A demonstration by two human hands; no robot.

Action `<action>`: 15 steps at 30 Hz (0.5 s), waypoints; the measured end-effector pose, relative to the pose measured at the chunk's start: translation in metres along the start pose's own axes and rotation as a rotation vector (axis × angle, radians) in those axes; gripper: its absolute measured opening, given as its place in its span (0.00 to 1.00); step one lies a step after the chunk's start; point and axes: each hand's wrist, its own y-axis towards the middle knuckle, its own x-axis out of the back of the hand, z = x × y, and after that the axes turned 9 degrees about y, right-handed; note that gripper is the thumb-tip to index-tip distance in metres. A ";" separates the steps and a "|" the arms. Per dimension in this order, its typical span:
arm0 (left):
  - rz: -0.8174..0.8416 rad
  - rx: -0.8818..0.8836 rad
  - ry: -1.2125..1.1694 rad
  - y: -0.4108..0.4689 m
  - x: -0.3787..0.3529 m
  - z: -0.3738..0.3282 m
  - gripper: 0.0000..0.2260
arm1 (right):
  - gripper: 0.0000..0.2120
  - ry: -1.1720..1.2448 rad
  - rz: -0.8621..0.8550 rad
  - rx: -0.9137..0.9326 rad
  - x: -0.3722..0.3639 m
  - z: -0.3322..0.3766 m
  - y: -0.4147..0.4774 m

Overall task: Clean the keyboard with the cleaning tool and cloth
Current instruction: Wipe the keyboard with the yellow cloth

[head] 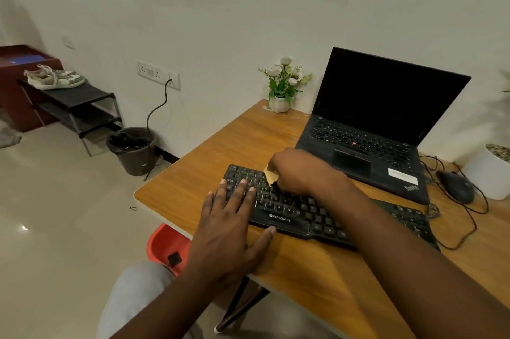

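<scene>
- Two bare hands work over a black keyboard point(311, 214) that lies slantwise on a wooden desk point(242, 134), its near edge close to the desk's front edge.
- White lettering on the keyboard's front lip reads "ZEBRONICS"; the key legends are too small to read.
- Left hand point(231, 225) lies flat on the keyboard's left end, fingers spread and straight, thumb against the front lip, gripping nothing.
- Right hand point(300, 173) is curled over the upper key rows, its fingers closed on a small yellow cloth point(271, 176) pressed against the keys; only a folded corner of the cloth shows beyond the knuckles.
- Right forearm crosses the middle of the keyboard and hides many keys.
- Behind the keyboard stands an open black laptop point(386, 118) with a dark screen, "ThinkPad" printed on its palm rest beside a white sticker whose text is unreadable.
- Black mouse point(456, 185) sits right of the laptop, its cable looping on the desk.
- Small white pot of white flowers point(283, 85) stands at the desk's far corner against the wall.
- On the floor to the left are a dark bin point(133, 149) and a black rack holding shoes point(53, 76).
</scene>
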 end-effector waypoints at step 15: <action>0.011 0.012 -0.001 0.001 0.002 -0.002 0.40 | 0.25 0.173 -0.064 0.111 -0.025 -0.042 -0.035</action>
